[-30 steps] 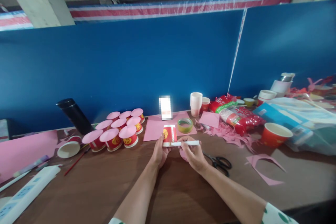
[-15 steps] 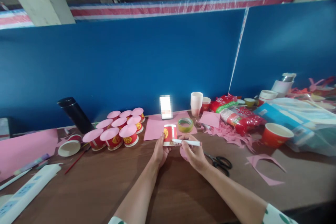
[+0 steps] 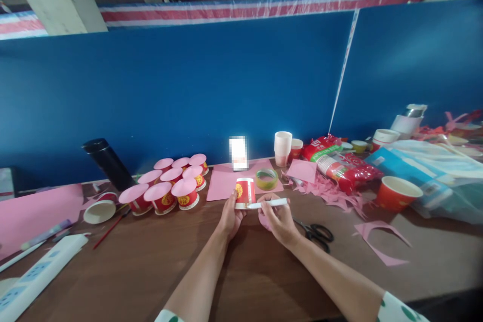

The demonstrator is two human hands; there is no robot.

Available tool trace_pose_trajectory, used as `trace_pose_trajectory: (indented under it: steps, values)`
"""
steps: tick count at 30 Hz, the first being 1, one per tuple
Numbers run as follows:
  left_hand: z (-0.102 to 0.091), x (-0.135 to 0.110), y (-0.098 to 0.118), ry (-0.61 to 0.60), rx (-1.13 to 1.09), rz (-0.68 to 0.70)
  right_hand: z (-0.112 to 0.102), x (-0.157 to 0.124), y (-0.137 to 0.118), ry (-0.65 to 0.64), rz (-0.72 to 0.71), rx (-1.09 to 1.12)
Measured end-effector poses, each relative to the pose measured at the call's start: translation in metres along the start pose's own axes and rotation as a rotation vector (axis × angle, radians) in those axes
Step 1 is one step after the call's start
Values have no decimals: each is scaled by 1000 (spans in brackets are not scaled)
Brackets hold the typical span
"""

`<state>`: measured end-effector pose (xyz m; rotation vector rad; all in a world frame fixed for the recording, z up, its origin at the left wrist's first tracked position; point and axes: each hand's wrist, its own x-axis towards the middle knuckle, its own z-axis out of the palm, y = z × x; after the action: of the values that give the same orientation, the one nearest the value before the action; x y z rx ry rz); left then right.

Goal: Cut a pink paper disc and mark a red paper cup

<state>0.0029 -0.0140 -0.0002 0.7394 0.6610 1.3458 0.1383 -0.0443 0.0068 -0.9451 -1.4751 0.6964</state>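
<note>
My left hand (image 3: 231, 218) is wrapped round a red paper cup (image 3: 244, 192) that stands upside down on the brown table (image 3: 151, 266). My right hand (image 3: 278, 220) pinches a white pen (image 3: 268, 204) held nearly level, its tip touching the cup's lower rim. A pink paper piece (image 3: 263, 221) peeks out under my right hand. Behind the cup lies a pink sheet (image 3: 222, 183) with a green tape roll (image 3: 266, 179) on it.
Several upside-down red cups with pink discs (image 3: 166, 186) cluster at left, beside a black flask (image 3: 105, 163). Scissors (image 3: 315, 234) lie right of my hand. Pink scraps (image 3: 381, 244), a red cup (image 3: 398, 193), a cup sleeve pack (image 3: 339, 163), white cups (image 3: 282, 148) and a power strip (image 3: 37, 276) surround the area.
The pen has tilted slightly in my right hand, its rear end rising a little. The cup and my left hand have hardly moved.
</note>
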Motion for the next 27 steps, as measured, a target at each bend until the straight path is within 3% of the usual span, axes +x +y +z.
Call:
trace_pose_trajectory:
  steps: [27]
  values:
    - [-2,1,-3,0,11,2,-1,-2,-4,-2,-27,-104]
